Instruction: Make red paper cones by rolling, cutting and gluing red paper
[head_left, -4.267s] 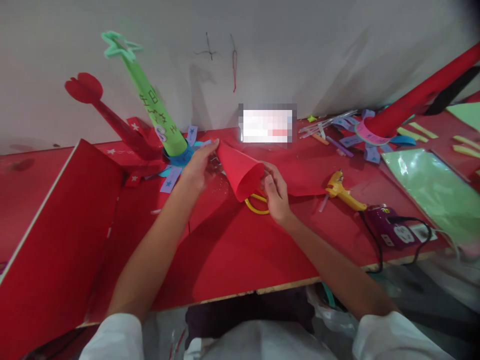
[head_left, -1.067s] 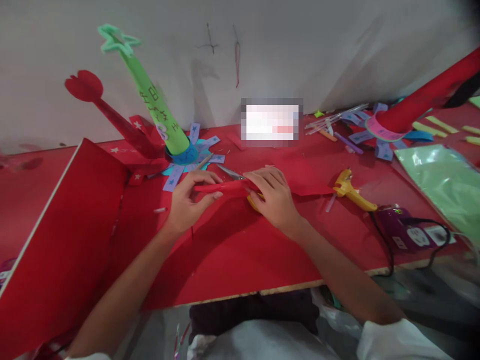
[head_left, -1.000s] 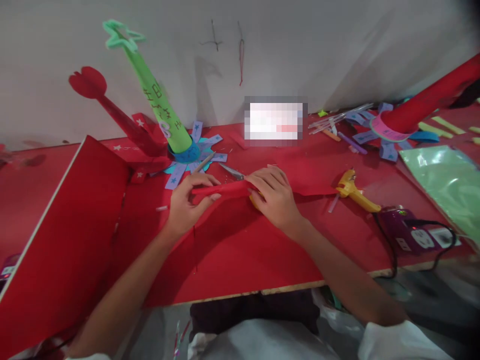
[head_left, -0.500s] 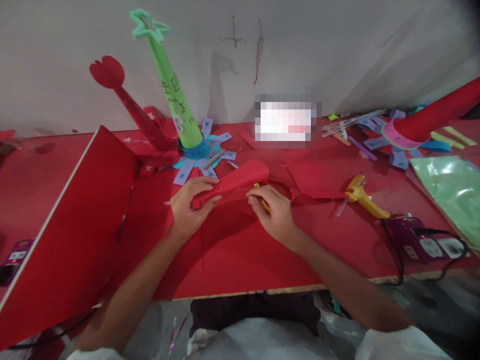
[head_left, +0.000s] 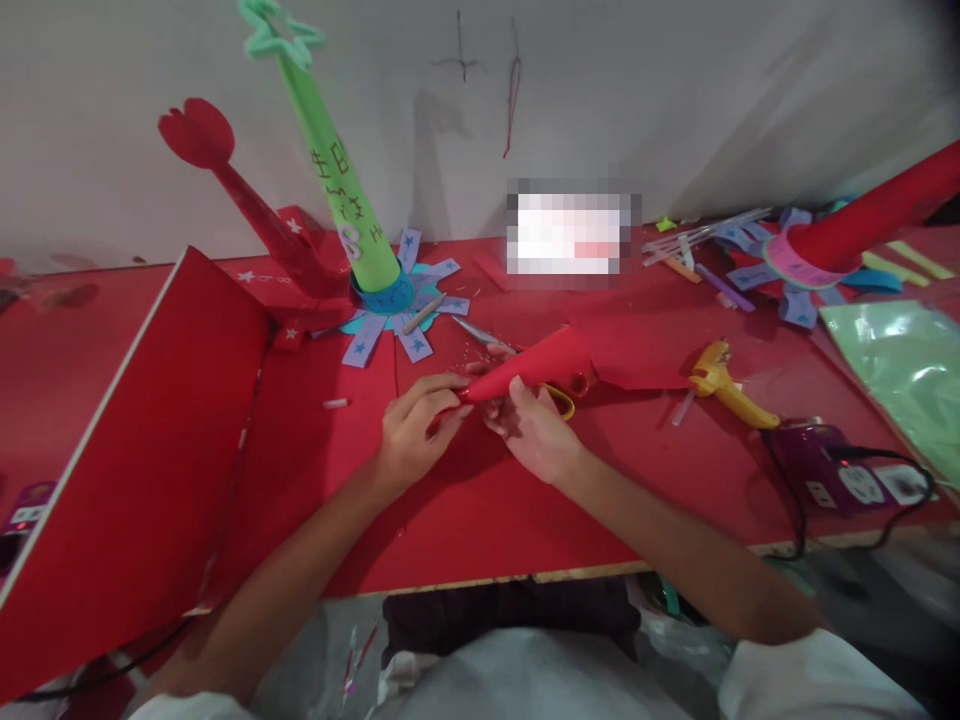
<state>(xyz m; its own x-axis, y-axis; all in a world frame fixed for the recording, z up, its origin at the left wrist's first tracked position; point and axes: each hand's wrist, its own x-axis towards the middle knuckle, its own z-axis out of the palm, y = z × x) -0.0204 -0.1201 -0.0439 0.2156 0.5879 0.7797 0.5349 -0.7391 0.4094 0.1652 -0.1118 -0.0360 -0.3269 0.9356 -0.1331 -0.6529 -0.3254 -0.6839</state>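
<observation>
A red paper cone [head_left: 544, 361], rolled with its narrow end to the left, is held between my two hands above the table. My left hand [head_left: 420, 428] pinches the narrow tip, fingers closed. My right hand [head_left: 536, 425] supports the cone from below, thumb on the near side and fingers beneath it. Under and behind the cone lie scissors [head_left: 559, 402] with a yellow-lined handle loop; their metal blade points up and left. A flat sheet of red paper [head_left: 637, 355] is just right of the cone. Part of the scissors is hidden by the cone and my right hand.
A yellow hot glue gun [head_left: 727, 388] lies right, beside a purple power strip [head_left: 832, 475] with a black cord. A green paper tower [head_left: 341, 190] stands behind. A red board [head_left: 142, 430] rises at left. A red paper tube [head_left: 877, 225] leans at right.
The red paper has moved right and is now a tighter cone. My left hand has shifted right to its tip; my right hand has turned palm-up under it. The scissors' blade has come into view.
</observation>
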